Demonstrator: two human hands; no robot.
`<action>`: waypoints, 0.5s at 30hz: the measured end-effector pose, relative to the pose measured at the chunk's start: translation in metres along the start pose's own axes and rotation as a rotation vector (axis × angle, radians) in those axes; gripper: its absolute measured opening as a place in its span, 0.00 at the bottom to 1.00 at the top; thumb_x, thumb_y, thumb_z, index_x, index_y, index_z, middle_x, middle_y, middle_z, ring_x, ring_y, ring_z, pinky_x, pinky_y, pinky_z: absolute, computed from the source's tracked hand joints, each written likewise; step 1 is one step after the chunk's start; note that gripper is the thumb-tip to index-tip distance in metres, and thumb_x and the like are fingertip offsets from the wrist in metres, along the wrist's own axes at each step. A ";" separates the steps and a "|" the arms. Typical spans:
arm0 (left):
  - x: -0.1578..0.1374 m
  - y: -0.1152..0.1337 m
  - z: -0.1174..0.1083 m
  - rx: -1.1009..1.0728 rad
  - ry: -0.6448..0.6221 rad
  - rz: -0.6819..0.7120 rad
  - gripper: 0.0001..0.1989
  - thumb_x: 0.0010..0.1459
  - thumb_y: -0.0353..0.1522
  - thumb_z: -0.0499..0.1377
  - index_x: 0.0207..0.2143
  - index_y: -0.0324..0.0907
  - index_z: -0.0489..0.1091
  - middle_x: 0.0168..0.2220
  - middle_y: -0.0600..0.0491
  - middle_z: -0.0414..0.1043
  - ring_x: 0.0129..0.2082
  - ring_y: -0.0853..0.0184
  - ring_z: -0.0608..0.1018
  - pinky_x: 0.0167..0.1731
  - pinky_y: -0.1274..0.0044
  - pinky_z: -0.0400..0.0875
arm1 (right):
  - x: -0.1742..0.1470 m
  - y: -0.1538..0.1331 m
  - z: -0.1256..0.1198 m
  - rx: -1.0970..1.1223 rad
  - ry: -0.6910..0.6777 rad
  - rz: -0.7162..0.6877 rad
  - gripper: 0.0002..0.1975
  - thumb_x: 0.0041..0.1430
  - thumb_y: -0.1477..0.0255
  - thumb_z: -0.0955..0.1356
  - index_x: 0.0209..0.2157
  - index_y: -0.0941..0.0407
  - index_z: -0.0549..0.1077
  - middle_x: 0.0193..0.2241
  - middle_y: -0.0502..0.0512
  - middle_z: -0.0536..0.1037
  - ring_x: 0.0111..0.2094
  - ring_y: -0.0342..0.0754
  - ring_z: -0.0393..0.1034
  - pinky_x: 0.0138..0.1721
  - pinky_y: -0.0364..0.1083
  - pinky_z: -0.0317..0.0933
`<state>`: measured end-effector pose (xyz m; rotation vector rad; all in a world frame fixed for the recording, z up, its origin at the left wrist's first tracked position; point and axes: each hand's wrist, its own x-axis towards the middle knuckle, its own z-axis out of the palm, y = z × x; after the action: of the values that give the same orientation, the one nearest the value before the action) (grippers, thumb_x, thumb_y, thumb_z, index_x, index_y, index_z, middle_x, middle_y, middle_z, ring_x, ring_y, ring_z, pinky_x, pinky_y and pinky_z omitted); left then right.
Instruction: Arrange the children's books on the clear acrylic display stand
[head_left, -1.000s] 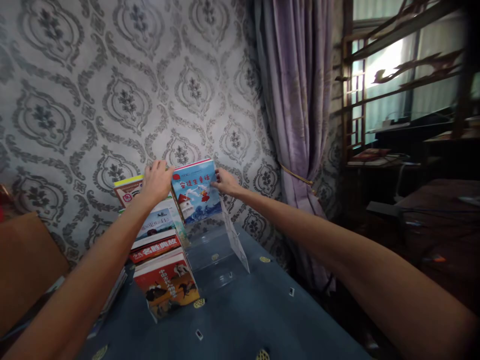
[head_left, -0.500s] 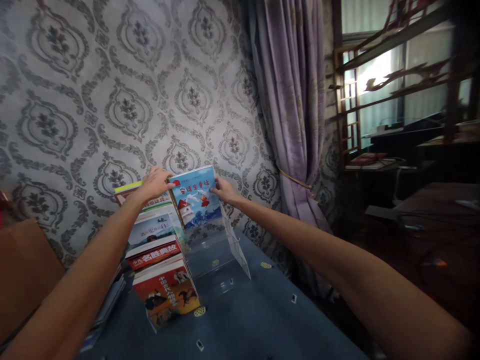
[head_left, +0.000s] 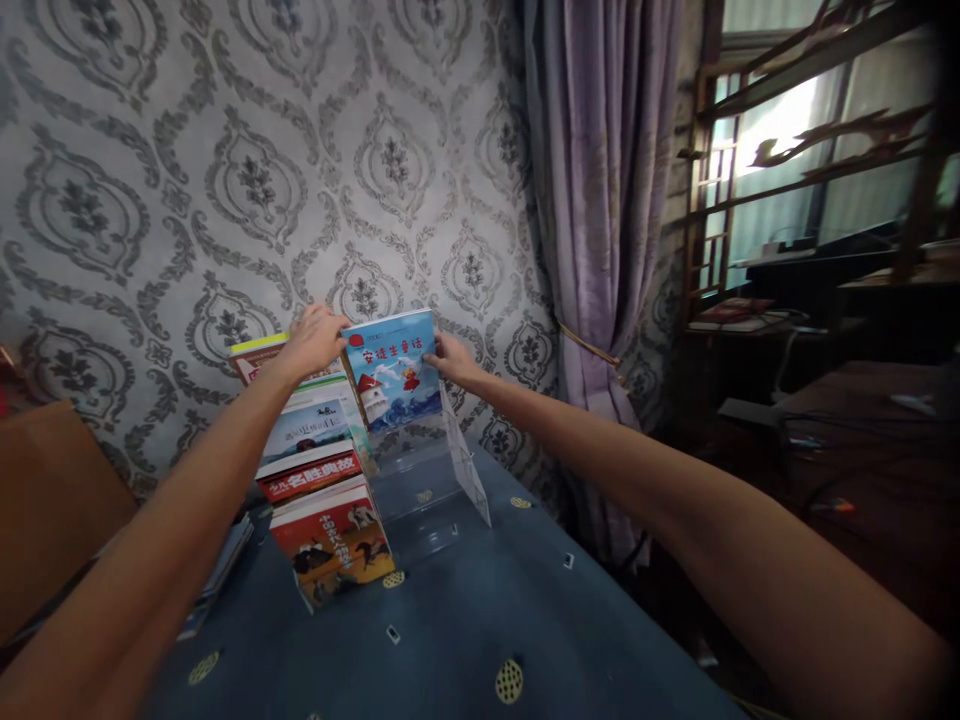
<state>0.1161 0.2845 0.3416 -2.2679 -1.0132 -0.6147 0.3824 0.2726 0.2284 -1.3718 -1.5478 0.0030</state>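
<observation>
A blue picture book (head_left: 397, 375) with red characters on its cover stands at the back right tier of a clear stepped book rack (head_left: 466, 465). My right hand (head_left: 453, 358) grips its right edge, thumb on the front cover. At its upper left corner is my left hand (head_left: 316, 338), fingers bent over the book's edge; how firmly they press is hard to see. Left of the blue book, several books fill the rack's tiers: a pale blue one (head_left: 304, 432), a red one (head_left: 311, 478) and, at the front, an orange-red one with horses (head_left: 334, 545).
The rack stands on a dark blue patterned tablecloth (head_left: 450, 630) against a patterned wall. More books (head_left: 225, 570) lie in a stack at left, beside a cardboard box (head_left: 64, 510). A purple curtain (head_left: 592, 250) hangs at right, with wooden shelving (head_left: 705, 200) beyond.
The view has shifted slightly, showing more of the tablecloth in front. Both hands stay at the blue book's edges, and it keeps nearly the same place against the rack.
</observation>
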 end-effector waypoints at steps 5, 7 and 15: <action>-0.004 0.001 -0.007 -0.030 -0.029 0.010 0.21 0.60 0.30 0.53 0.55 0.41 0.71 0.55 0.42 0.70 0.62 0.51 0.63 0.59 0.57 0.63 | -0.001 0.000 -0.003 0.011 0.002 -0.010 0.16 0.57 0.72 0.68 0.48 0.58 0.72 0.39 0.56 0.80 0.40 0.51 0.74 0.45 0.49 0.67; -0.006 -0.002 -0.011 -0.043 -0.014 0.011 0.23 0.60 0.29 0.51 0.58 0.40 0.69 0.57 0.42 0.69 0.62 0.53 0.64 0.59 0.59 0.62 | -0.001 0.001 -0.002 0.022 0.014 -0.011 0.15 0.57 0.72 0.69 0.47 0.57 0.73 0.39 0.55 0.81 0.40 0.51 0.74 0.45 0.49 0.67; -0.061 -0.022 -0.032 -0.185 0.227 -0.111 0.20 0.61 0.28 0.47 0.51 0.38 0.71 0.51 0.44 0.74 0.55 0.57 0.72 0.59 0.64 0.63 | -0.014 0.004 0.005 0.113 0.109 0.041 0.19 0.56 0.74 0.68 0.51 0.60 0.71 0.41 0.61 0.81 0.43 0.54 0.76 0.48 0.53 0.69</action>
<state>0.0559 0.2441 0.3346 -2.2436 -1.0084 -1.0259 0.3797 0.2665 0.2147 -1.2936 -1.4074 0.0394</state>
